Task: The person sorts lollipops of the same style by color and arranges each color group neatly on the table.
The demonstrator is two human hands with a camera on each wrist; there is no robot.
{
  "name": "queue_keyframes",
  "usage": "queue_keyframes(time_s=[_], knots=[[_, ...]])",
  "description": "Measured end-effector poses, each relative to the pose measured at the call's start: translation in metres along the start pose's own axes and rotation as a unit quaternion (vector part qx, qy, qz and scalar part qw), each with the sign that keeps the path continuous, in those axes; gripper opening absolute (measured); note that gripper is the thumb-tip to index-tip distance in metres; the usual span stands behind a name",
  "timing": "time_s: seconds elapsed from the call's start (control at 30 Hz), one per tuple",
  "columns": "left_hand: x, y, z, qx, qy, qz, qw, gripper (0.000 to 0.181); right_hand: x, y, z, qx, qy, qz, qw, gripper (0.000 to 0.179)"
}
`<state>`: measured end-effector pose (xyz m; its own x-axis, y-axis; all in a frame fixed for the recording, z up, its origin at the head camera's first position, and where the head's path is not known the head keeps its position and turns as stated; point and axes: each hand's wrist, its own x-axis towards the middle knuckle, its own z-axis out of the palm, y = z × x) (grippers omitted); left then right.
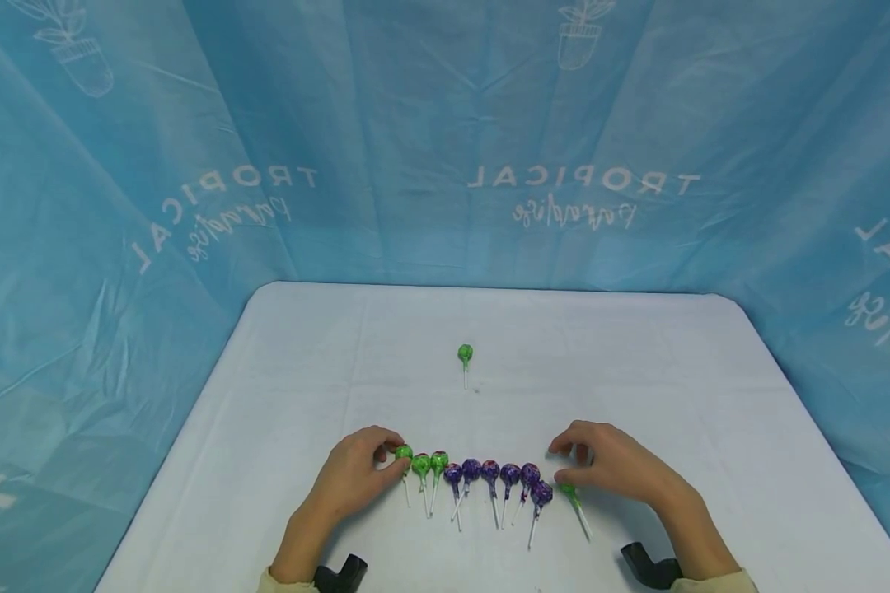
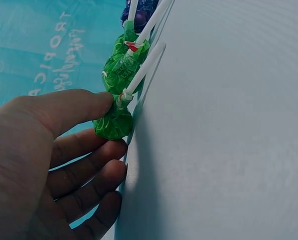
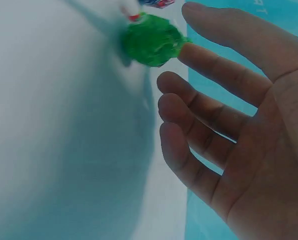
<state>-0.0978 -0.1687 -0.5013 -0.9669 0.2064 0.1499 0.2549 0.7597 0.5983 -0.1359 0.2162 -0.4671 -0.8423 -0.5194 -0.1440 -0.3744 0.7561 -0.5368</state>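
Observation:
At the left end of a row of lollipops, my left hand has its thumb and index finger around the head of a green lollipop, whose stick points toward me. Two more green lollipops lie just right of it. Several purple lollipops continue the row, some with crossing sticks. Past the row's right end lies another green lollipop. My right hand is over its head, thumb and fingers spread apart; in the right wrist view the index fingertip is right at the wrapper of this green lollipop.
A single green lollipop lies farther back on the white tabletop. Blue printed curtains hang behind the table and along both sides. Black wrist mounts are on both forearms near the front.

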Motion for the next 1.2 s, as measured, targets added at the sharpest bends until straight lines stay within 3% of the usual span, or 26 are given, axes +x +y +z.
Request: queue_keyframes(time_s=[0.57,0.97,1.2], knots=[[0.007,0.002,0.003,0.006,0.008,-0.025,0.9996,0.018,-0.020,0.015,0.007,0.066,-0.004,-0.031,0.9973,0.024],[0.016,0.002,0.004,-0.010,0.015,-0.026,0.9995,0.018,-0.024,0.012,0.011,0.072,0.007,0.000,0.9974,0.022],[0.031,0.003,0.000,-0.009,0.021,-0.023,0.9995,0.018,-0.026,0.011,0.012,0.074,0.017,0.010,0.9971,0.021]])
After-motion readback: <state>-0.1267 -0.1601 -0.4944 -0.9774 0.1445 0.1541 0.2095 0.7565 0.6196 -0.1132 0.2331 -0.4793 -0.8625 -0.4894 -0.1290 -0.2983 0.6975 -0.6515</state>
